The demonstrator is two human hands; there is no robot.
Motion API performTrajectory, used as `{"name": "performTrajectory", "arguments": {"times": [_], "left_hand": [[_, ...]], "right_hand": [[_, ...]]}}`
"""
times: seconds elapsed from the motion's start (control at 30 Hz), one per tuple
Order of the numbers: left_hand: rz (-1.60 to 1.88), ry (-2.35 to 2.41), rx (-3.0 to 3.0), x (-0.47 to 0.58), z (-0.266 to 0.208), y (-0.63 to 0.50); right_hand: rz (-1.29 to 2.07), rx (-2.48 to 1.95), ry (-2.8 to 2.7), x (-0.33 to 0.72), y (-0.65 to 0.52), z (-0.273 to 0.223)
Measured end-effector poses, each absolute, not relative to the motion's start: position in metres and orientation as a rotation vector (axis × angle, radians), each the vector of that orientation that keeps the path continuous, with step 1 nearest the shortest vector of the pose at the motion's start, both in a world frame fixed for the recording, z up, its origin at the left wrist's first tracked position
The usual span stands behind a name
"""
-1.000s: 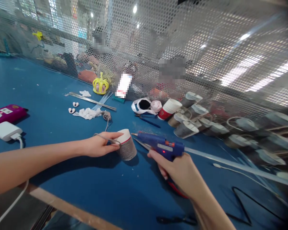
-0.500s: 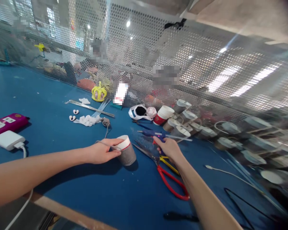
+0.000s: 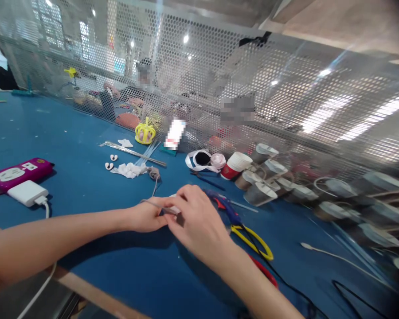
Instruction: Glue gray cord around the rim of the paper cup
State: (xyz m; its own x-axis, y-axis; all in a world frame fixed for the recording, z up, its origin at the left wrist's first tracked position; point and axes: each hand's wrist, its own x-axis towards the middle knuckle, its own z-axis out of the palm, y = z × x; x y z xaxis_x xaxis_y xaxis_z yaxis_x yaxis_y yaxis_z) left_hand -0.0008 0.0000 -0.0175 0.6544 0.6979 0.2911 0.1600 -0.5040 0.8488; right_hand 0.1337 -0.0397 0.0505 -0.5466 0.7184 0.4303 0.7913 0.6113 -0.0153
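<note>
My left hand is closed on a paper cup wrapped in grey material; only a sliver of it shows. Over the cup lies my right hand, its thumb and fingers closed round a grey cord at the rim, hiding most of the cup. That cord runs back to a small grey ball of cord. Just beyond my right hand a blue glue gun rests on the table. Scissors with one yellow and one red handle lie partly under my right forearm.
Several grey-wrapped cups stand at the right, beside stacked paper cups. A perforated metal screen closes off the back. A purple power strip with a white charger lies left, and a yellow crown-shaped piece sits near the screen.
My right hand has let go of the glue gun, now lying on the table, and moved left onto the cup. The view has shifted slightly left.
</note>
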Motion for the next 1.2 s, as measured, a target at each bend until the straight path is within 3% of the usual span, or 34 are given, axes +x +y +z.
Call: {"name": "performTrajectory", "arguments": {"times": [0.13,0.37,0.5,1.2], "left_hand": [[0.830,0.747,2.073,-0.001,-0.017,0.002],[0.659,0.720,2.053,-0.004,-0.002,-0.001],[0.622,0.635,1.914,-0.006,-0.001,-0.003],[0.584,0.505,1.724,-0.007,0.003,-0.005]], "right_hand": [[-0.302,-1.317,-2.444,0.121,-0.035,0.047],[0.634,-1.486,-1.764,0.161,-0.018,0.061],[0.870,-1.497,-1.477,0.174,-0.023,0.058],[0.896,-1.535,-1.347,0.189,-0.047,0.033]]}}
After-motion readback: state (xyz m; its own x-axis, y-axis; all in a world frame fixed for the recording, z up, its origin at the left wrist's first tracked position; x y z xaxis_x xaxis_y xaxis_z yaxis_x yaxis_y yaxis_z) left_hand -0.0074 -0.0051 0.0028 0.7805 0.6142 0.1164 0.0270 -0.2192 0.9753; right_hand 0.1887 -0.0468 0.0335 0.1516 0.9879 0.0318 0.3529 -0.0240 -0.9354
